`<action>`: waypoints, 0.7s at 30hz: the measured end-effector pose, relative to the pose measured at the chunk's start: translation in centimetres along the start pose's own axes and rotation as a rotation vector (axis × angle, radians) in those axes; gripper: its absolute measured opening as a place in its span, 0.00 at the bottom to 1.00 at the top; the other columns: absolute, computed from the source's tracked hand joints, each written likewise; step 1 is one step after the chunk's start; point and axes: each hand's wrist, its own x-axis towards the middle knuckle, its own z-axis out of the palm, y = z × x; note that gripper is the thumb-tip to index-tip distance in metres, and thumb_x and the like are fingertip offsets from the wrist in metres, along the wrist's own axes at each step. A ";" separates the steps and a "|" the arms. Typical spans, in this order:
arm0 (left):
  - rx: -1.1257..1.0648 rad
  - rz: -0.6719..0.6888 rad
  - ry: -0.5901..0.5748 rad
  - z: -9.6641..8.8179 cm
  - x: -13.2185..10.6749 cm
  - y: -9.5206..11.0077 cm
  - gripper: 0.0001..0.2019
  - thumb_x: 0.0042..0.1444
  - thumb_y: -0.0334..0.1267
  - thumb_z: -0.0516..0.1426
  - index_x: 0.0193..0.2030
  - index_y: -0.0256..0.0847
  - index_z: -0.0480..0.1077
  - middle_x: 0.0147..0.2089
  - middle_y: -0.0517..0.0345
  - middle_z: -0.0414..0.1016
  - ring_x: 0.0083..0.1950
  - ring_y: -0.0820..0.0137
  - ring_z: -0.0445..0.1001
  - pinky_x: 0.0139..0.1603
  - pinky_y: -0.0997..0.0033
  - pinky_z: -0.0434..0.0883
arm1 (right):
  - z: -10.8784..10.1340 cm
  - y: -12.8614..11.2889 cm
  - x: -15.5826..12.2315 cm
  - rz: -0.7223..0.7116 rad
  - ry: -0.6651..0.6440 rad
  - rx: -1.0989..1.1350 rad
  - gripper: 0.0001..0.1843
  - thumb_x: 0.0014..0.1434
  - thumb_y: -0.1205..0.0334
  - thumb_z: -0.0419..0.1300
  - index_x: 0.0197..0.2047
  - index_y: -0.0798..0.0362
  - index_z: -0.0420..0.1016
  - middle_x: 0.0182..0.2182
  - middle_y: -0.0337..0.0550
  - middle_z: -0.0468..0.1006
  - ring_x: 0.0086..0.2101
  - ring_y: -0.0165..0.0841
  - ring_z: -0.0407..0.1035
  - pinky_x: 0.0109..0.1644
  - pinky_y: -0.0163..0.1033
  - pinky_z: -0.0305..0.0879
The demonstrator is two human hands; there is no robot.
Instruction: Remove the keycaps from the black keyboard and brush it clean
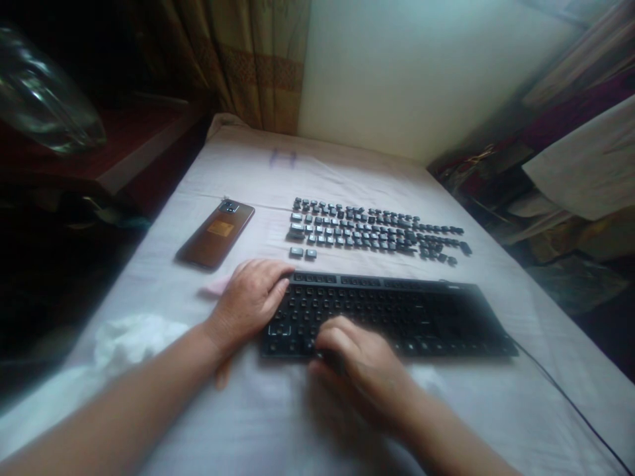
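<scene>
- The black computer keyboard (397, 309) lies flat on the sheet-covered surface (372, 168), its long front edge toward the person; the key positions that show clearly look bare of caps.
- The left hand (255, 291) rests at its far left corner, fingers together and thumb over the end; I cannot tell whether they grip or only steady it.
- The right hand (367, 350) is at the front edge, left of the middle, fingers curled inward; something dark shows beneath them, but whether they hold it cannot be told.
- The keyboard should be stiff and fairly light, apt to slide on the cloth. The frame at the short ends or the back edge seems the safest hold, away from the exposed key positions.
- The loose keycaps (374, 246), in rows behind the keyboard, are probably hard, very light and easily scattered; each is best pinched by its sides.
- The back edge has little room, with two keycaps (296, 252) near its left end.
- A smartphone (217, 233) and crumpled white cloth (136, 337) limit the left side.
- To the right the sheet is mostly bare up to the surface's edge, though the cable (560, 388) runs across the near part and could snag.
</scene>
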 end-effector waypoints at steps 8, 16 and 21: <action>0.022 0.009 0.011 0.1 0.0 0.2 0.13 0.68 0.37 0.49 0.53 0.43 0.72 0.51 0.53 0.80 0.53 0.61 0.76 0.58 0.55 0.69 | 0.9 0.3 -0.4 -0.012 0.148 0.039 0.05 0.68 0.65 0.56 0.40 0.51 0.72 0.29 0.42 0.83 0.28 0.33 0.78 0.32 0.34 0.73; 0.063 0.018 0.023 0.3 -0.1 0.5 0.13 0.68 0.36 0.49 0.52 0.42 0.72 0.49 0.52 0.80 0.52 0.60 0.75 0.58 0.54 0.69 | 0.9 0.1 -0.5 0.226 0.285 0.308 0.02 0.63 0.65 0.61 0.37 0.51 0.75 0.29 0.42 0.84 0.28 0.32 0.80 0.34 0.34 0.76; 0.076 0.040 0.050 -0.2 0.0 0.7 0.13 0.68 0.37 0.50 0.53 0.42 0.72 0.52 0.50 0.80 0.54 0.59 0.75 0.60 0.52 0.68 | 0.7 0.2 -0.3 0.353 0.395 0.412 0.03 0.62 0.64 0.61 0.35 0.51 0.76 0.29 0.43 0.84 0.28 0.33 0.80 0.32 0.34 0.77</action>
